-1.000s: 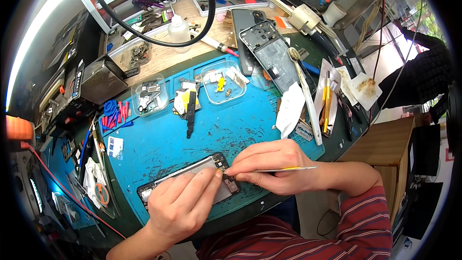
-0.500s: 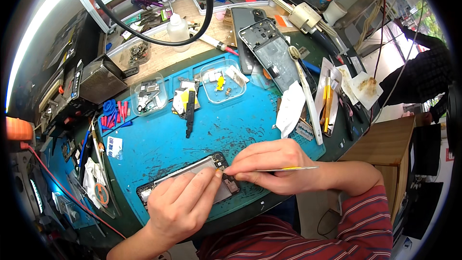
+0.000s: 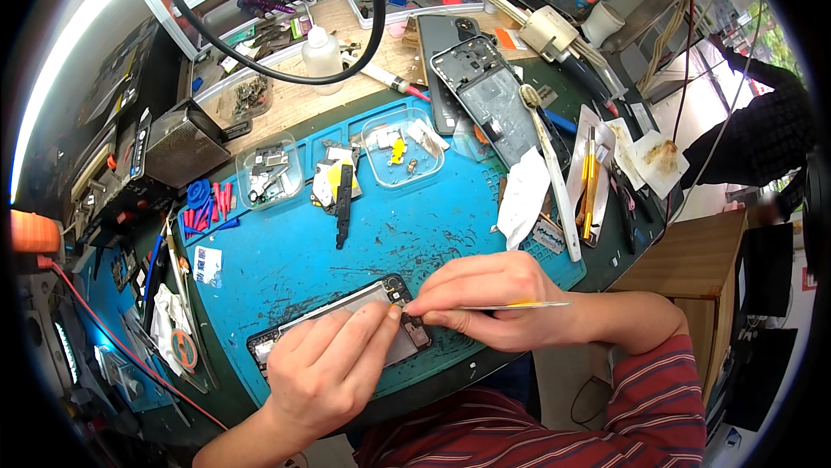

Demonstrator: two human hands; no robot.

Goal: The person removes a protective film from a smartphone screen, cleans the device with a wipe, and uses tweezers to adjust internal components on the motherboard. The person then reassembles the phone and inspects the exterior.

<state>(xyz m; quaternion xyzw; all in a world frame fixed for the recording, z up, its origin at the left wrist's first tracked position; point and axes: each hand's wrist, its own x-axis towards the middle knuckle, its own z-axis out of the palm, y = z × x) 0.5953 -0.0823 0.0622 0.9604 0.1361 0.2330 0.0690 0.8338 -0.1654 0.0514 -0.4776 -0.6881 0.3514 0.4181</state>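
An opened phone frame [image 3: 351, 300] lies aslant on the blue mat near its front edge, its dark board area exposed at the right end. My left hand [image 3: 329, 364] rests over it, fingers pressed together, fingertips at that right end; the thumb is mostly hidden. From the right, my right hand [image 3: 485, 299] pinches a slim metal tool with a yellow patch [image 3: 524, 304]. Its back end sticks out toward my wrist, while its working end is covered by the fingers. The fingertips of both hands nearly meet over the phone's corner.
Beyond the hands lie a black strip part [image 3: 344, 208] and two clear trays of small parts [image 3: 268, 195], [image 3: 402, 178]. At right are a toothbrush [image 3: 554, 182], white tissue [image 3: 522, 200], another phone frame [image 3: 493, 91] and a razor blade [image 3: 547, 236]. A black cable loop [image 3: 260, 72] hangs overhead.
Almost nothing differs. The whole view has shifted very slightly; both hands keep their places over the phone frame.
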